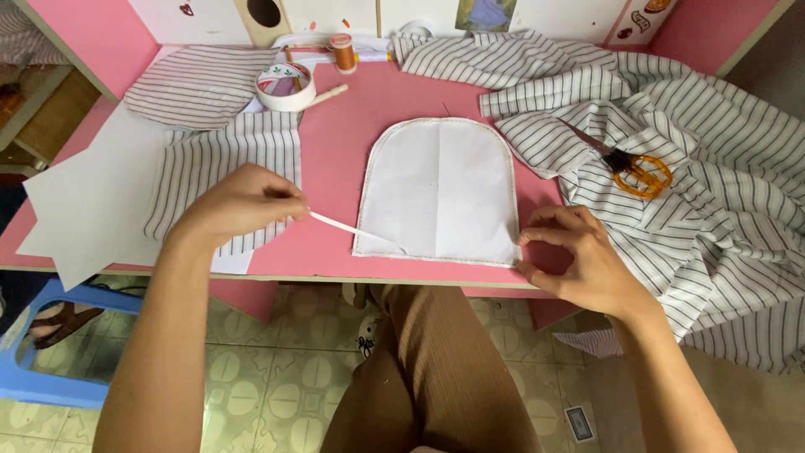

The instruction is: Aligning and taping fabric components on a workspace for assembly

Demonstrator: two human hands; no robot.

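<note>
- White arch-shaped piece (438, 191) lies flat on pink surface (335, 159), straight edge toward the person, near the front rim; stitched border visible around its outline, fold creases across the middle.
- Narrow white strip (352, 228) runs from the piece's lower left corner up and left, lifted off the surface.
- Left hand (239, 205) pinches the far end of the strip between thumb and fingertips, fingers closed together.
- Right hand (583, 260) sits at the piece's lower right corner; thumb and forefinger pinch or press that corner, other fingers curled. Exact contact cannot be told.
- Striped fabric panel (222, 164) lies under and beside the left hand, partly over a white star-shaped paper (84, 201).
- Roll of white tape (285, 86) stands behind the panel; orange thread spool (342, 52) farther back.
- Large heap of striped fabric (713, 193) covers the right side; orange-handled scissors (633, 168) rest on top of it, well apart from the right hand.
</note>
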